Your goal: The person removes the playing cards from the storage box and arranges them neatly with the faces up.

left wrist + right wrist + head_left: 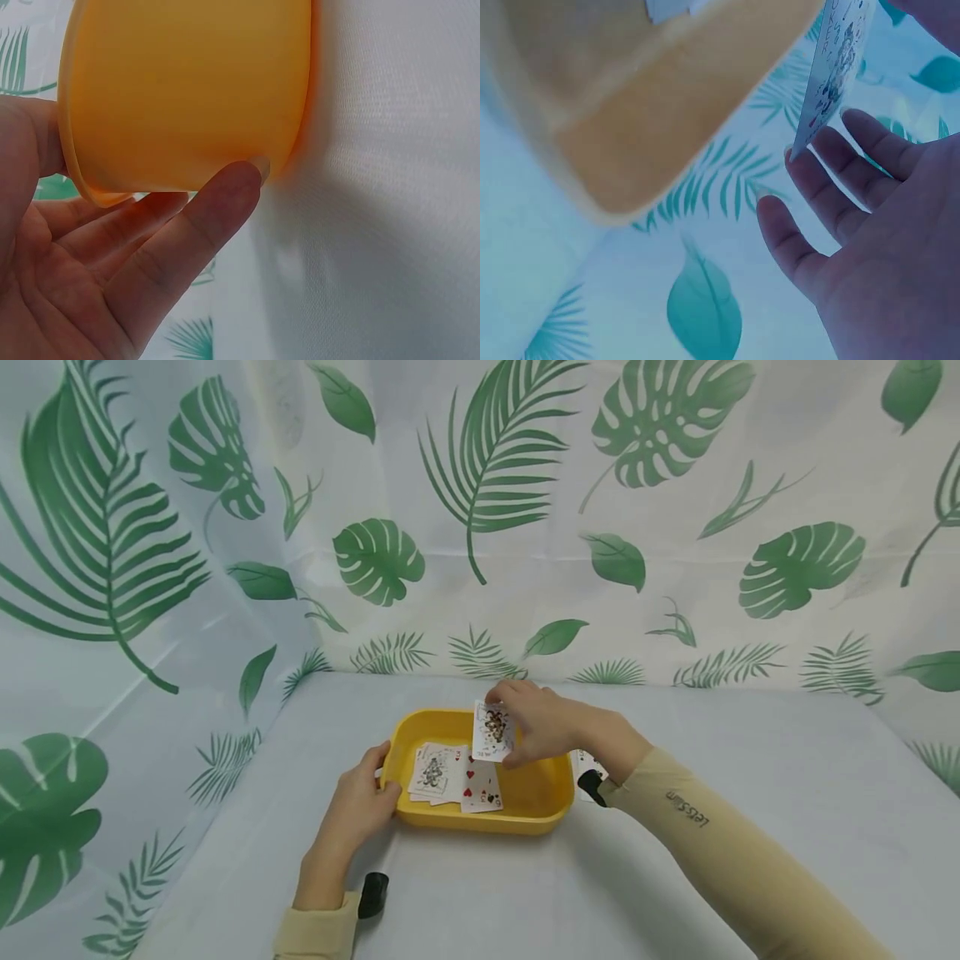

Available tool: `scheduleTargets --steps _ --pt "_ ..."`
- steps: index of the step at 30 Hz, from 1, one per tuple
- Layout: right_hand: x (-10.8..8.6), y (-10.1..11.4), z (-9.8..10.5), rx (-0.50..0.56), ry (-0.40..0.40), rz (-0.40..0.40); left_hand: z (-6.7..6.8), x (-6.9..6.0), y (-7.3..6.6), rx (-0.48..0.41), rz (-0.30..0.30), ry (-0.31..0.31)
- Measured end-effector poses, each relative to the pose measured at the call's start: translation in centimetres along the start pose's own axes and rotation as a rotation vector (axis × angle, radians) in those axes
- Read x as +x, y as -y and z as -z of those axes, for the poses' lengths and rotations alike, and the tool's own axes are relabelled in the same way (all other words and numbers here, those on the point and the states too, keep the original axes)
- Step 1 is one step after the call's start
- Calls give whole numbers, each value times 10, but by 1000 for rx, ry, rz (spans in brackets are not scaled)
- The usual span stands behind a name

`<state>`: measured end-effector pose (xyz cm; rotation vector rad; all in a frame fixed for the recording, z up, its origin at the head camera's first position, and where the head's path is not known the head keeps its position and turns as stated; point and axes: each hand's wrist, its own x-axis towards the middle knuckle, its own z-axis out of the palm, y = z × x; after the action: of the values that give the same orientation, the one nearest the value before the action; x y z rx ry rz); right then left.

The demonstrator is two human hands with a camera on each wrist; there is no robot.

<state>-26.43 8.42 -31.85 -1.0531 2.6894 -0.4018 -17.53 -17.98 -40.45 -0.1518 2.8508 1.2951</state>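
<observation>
A yellow plastic tray (536, 818) sits on the table with several playing cards (444, 768) in its left half, a joker on top and heart cards beside it. At the tray's left end my left hand (360, 802) holds the wall; in the left wrist view its fingers (225, 202) lie against the outer side. Above the tray, my right hand (543, 722) pinches a joker card (492, 732), its printed face toward the head camera. The right wrist view shows that joker card (831, 75) edge-on between fingertips and thumb.
Right of the tray, partly hidden by my right wrist, more cards (587, 763) lie on the white tablecloth (480, 893). Leaf-printed curtains (525, 527) stand behind and at the left of the table.
</observation>
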Motion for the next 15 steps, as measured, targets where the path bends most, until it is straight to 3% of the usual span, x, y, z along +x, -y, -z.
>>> scheduleTargets --steps 15 --pt "-42 -32 14 89 -94 -24 0 0 0 8 3 16"
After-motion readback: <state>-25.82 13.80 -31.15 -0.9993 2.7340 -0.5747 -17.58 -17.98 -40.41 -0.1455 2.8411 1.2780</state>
